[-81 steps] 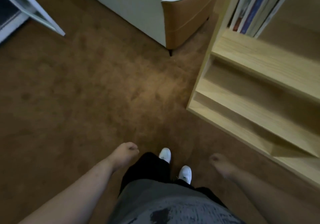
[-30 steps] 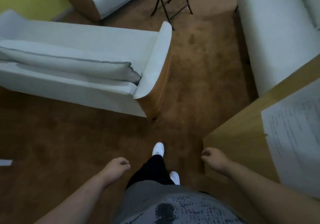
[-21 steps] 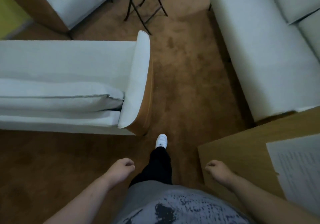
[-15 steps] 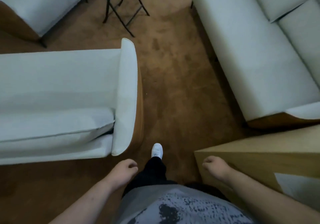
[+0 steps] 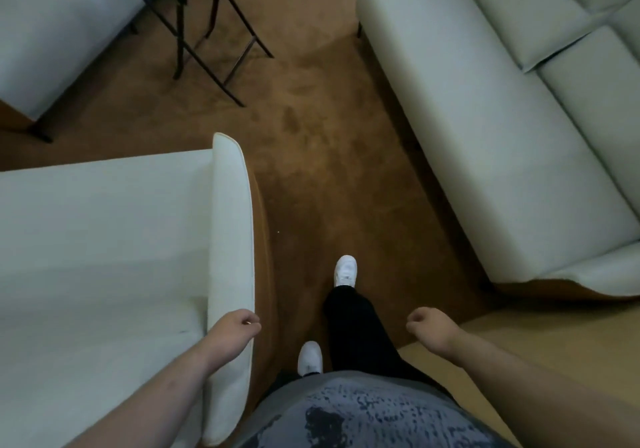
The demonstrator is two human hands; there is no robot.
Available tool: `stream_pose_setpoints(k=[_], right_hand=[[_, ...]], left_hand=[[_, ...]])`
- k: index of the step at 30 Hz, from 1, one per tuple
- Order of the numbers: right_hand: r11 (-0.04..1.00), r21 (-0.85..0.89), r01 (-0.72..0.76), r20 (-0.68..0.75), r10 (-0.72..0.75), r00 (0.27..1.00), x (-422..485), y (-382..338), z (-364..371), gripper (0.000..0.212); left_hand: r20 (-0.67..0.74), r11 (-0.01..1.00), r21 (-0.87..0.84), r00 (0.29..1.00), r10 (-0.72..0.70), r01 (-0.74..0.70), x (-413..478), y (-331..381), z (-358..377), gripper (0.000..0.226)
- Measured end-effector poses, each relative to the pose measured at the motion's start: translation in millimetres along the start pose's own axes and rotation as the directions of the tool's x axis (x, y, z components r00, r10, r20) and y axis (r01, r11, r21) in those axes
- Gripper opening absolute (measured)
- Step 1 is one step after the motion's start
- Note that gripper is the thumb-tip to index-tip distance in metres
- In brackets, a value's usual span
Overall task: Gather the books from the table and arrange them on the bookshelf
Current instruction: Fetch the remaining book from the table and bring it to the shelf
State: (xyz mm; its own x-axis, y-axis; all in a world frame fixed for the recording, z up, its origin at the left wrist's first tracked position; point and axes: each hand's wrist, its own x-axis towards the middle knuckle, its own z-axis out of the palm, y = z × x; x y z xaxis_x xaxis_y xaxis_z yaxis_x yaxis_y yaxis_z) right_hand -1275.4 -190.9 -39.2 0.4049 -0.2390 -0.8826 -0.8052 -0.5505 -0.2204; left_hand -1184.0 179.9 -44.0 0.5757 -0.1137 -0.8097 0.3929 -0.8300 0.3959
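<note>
Both hands hang loosely curled, empty: left hand [image 5: 235, 330] over the white sofa arm [image 5: 230, 222] lower left, right hand [image 5: 430, 327] over a wooden surface [image 5: 554, 329] lower right. I cannot tell where the books are.

Light wooden top [image 5: 571, 326], flat and level, occupying the 4 to 5 o'clock edge; table or bookshelf cannot be determined.
</note>
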Motion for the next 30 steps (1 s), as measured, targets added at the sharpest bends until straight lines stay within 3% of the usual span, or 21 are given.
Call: stream_pose_setpoints(k=[8, 14, 21, 26, 30], right_hand=[[1.0, -0.018, 0.0, 0.031, 0.001, 1.0, 75.4, -73.6, -108.5, 0.029], [0.999, -0.051, 0.014, -0.018, -0.015, 1.0, 126.2, -137.7, -197.0, 0.029], [0.999, -0.015, 0.051, -0.023, -0.051, 0.998, 174.5, -232.2, -242.5, 0.01], [0.984, -0.176, -0.03, 0.066, 0.042, 0.997, 217.2, -292.1, -279.0, 0.035], [0.967, -0.246, -0.07, 0.064, 0.088, 0.994, 246.4, -353.9, -336.5, 0.041]], left_hand=[[-0.021, 0.996, 0.033, 0.996, -0.087, 0.088, 75.1, 93.4, -71.6, 0.016], [-0.093, 0.995, -0.098, 0.995, -0.038, 0.029, 125.8, 171.9, -127.4, 0.014], [-0.091, 0.982, -0.176, 0.992, -0.085, 0.068, 190.5, 208.2, -188.1, 0.013], [0.002, 0.977, -0.134, 0.986, -0.169, 0.167, 247.8, 213.4, -239.4, 0.012], [0.072, 0.978, -0.078, 0.979, -0.19, 0.196, 293.2, 234.5, -300.1, 0.011]])
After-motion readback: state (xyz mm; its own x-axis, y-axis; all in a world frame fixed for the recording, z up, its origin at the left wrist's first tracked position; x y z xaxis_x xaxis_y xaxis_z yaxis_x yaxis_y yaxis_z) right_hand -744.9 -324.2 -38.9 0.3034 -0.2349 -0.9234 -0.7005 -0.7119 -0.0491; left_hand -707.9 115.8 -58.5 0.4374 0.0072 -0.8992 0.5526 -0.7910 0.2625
